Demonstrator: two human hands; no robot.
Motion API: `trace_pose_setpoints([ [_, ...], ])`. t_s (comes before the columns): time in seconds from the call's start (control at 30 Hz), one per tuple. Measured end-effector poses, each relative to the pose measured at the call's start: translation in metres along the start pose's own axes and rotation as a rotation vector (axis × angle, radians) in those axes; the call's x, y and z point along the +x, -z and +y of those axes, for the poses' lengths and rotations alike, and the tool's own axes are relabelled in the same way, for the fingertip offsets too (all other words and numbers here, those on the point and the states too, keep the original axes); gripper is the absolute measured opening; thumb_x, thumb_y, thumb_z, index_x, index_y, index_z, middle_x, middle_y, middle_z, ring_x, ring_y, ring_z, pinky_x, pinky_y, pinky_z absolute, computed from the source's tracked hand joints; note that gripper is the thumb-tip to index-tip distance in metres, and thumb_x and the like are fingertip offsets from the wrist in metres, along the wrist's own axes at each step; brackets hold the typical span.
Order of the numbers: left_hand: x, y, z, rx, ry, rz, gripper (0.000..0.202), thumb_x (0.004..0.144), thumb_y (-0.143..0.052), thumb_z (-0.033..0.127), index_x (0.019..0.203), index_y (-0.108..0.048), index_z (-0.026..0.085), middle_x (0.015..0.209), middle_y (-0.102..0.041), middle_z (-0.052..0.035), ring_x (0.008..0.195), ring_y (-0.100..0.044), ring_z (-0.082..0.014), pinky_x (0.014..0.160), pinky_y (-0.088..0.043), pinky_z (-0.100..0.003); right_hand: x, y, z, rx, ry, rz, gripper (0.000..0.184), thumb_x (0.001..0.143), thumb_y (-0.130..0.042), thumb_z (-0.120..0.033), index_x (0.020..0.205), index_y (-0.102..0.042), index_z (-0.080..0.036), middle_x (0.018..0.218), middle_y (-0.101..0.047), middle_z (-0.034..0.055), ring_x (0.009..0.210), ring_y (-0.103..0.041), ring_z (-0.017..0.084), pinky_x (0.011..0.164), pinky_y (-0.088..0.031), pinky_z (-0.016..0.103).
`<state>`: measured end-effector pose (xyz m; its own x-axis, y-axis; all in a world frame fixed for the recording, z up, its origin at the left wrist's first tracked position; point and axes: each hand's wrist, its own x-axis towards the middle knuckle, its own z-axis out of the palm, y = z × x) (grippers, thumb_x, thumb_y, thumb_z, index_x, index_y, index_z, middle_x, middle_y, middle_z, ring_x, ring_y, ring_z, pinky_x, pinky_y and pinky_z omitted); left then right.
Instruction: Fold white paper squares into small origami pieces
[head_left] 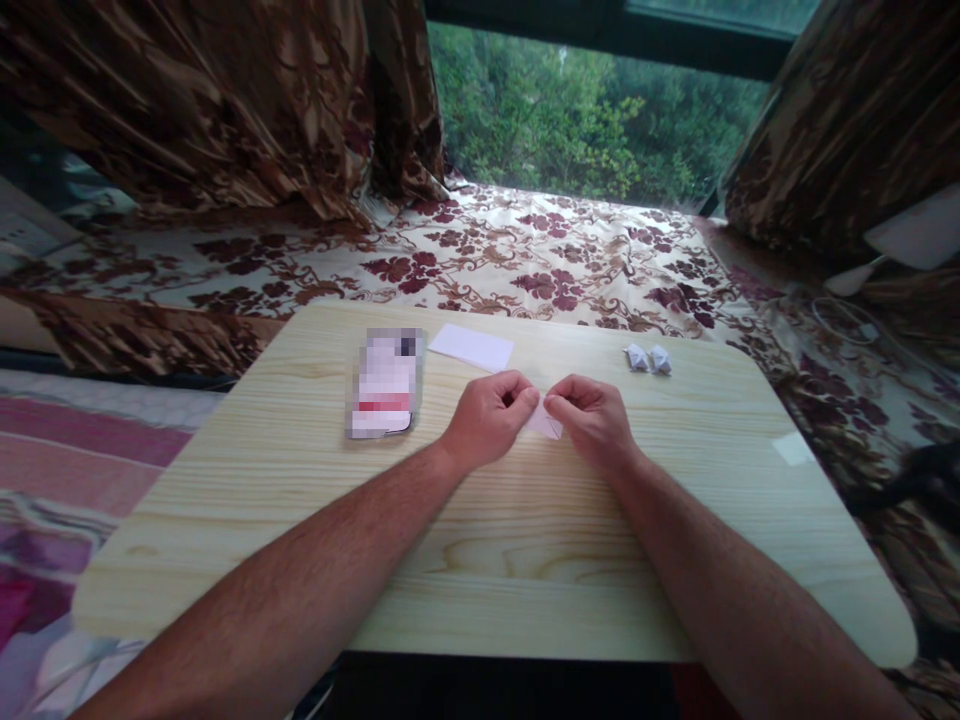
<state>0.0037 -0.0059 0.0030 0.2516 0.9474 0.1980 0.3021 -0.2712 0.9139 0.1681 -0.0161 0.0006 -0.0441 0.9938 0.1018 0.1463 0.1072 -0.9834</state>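
Note:
Both of my hands meet over the middle of a pale wooden table [480, 560]. My left hand [489, 420] and my right hand [594, 420] each pinch a small piece of pale folded paper [543, 422] between thumb and fingers, the fingers curled closed. The paper lies low over the tabletop between the two hands. A flat white sheet of paper [471, 346] lies just beyond my left hand. Two small folded white paper shapes [649, 358] sit side by side at the far right of the table.
A phone-sized object [385, 382] with a blurred face lies on the table left of my hands. Floral fabric [480, 250] covers the surface behind the table, brown patterned curtains hang on both sides, and a window shows green trees.

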Motion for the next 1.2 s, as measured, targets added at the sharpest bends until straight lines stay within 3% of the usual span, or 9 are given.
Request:
trace_pose_setpoints([
  [0.73, 0.0008, 0.0001, -0.0006, -0.018, 0.031, 0.02, 0.027, 0.084, -0.057, 0.034, 0.065, -0.056, 0.016, 0.059, -0.048, 0.003, 0.057, -0.041, -0.0102, 0.053, -0.032, -0.024, 0.0029, 0.0007, 0.0009, 0.058, -0.06, -0.002, 0.015, 0.072, -0.068, -0.029, 0.066, -0.062, -0.017, 0.055, -0.055, -0.0034, 0.05, -0.045, 0.01, 0.048, -0.032, 0.024],
  [1.2, -0.0001, -0.0011, -0.0009, -0.004, 0.027, 0.052, 0.026, 0.084, -0.056, 0.033, 0.065, -0.057, 0.015, 0.059, -0.049, 0.003, 0.057, -0.042, -0.0098, 0.053, -0.032, -0.024, 0.0028, 0.0014, 0.0042, -0.016, -0.062, -0.077, 0.012, 0.071, -0.065, -0.024, 0.065, -0.059, -0.016, 0.053, -0.048, -0.0053, 0.049, -0.038, 0.008, 0.045, -0.024, 0.023],
])
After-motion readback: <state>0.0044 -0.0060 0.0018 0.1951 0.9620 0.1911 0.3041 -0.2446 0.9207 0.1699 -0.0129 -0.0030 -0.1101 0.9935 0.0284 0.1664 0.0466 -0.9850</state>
